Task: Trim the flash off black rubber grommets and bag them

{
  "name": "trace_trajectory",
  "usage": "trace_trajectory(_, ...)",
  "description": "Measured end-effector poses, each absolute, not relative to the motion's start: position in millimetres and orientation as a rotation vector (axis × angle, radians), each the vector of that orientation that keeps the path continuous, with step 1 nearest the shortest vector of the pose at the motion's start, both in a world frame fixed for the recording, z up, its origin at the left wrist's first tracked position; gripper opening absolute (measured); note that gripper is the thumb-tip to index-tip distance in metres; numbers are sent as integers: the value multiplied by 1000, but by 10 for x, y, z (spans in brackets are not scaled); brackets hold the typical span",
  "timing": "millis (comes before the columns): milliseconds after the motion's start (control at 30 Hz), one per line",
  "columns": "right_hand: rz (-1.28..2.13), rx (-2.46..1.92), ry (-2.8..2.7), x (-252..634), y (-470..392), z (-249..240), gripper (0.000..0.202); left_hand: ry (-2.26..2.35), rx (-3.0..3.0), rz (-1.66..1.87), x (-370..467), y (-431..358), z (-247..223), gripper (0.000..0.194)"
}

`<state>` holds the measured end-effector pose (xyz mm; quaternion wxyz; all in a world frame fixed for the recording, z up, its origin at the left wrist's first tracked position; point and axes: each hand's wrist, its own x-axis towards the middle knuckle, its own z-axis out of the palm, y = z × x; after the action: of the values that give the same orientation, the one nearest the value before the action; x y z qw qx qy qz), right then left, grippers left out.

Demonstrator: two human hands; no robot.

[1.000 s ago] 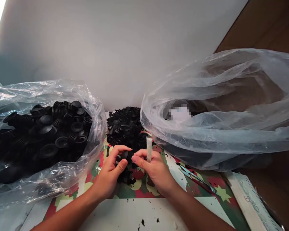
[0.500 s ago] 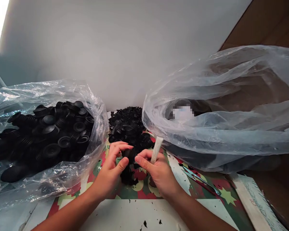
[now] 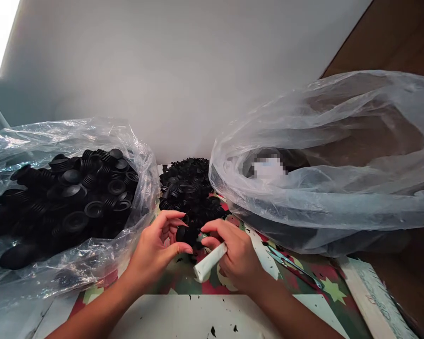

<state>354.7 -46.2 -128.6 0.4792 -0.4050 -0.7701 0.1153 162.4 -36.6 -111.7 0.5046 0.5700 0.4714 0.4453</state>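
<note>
Where it stood upright earlier, white stick (image 3: 210, 262) slants | right hand (image 3: 239, 256): grasping it | left hand (image 3: 149, 248): unclear

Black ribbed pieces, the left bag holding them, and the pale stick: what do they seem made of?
Black pieces: probably rubber or soft plastic, matte, with dull highlights. Left bag: clear plastic film, glossy, from its bright creases. Pale stick: whitish, dull; perhaps plastic or wrapped tape, unclear.
</note>
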Motion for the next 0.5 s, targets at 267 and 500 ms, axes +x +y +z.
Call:
trace_trajectory(267, -14, -1038, -2271, 3533, -442, -1338, 38, 1254, 1868, 976, 1618, -355, -1062, 15)
trace_trajectory(500, 231, -921, -2283, 3543, -413, -1342, 31, 1226, 1749, 913, 1631, -377, -1029, 9)
